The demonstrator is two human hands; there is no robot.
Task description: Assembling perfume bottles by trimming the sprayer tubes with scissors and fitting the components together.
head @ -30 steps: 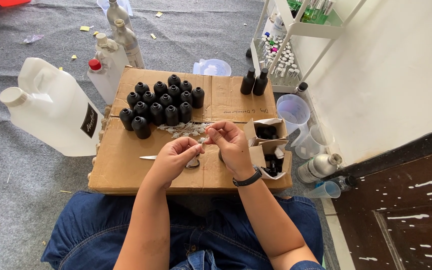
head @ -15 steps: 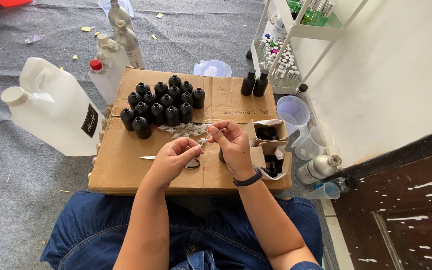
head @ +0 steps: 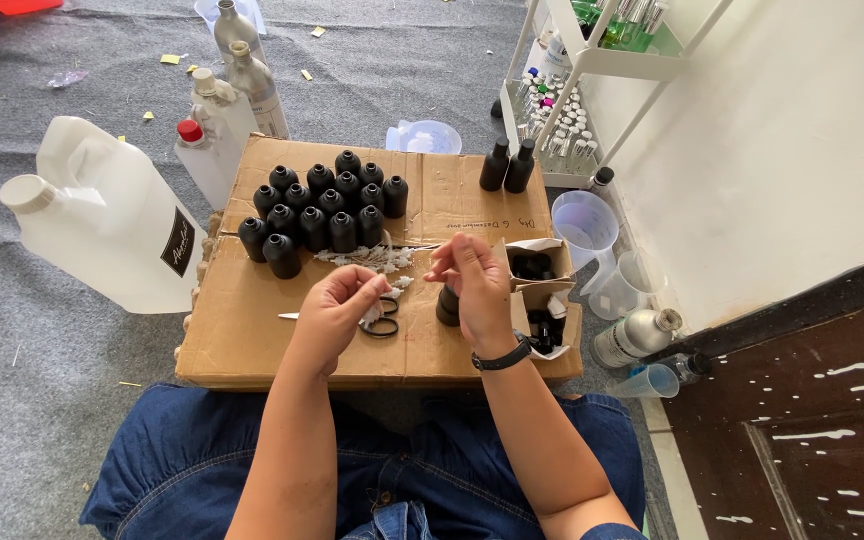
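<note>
big white jug [head: 102, 215] sits on the grey carpet left of a flattened cardboard box [head: 252, 330] used as a table. a cluster of black bottles [head: 322, 210] stands on it. both hands hover above the cardboard: left hand [head: 337, 312] pinched on something small and white, right hand [head: 472, 285] pinched too, can't tell on what, with one black bottle [head: 447, 305] just beside it.

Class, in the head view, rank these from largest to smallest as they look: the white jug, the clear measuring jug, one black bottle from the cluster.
1. white jug
2. clear measuring jug
3. black bottle
The differences are plain, so nearness does not change the order.
</note>
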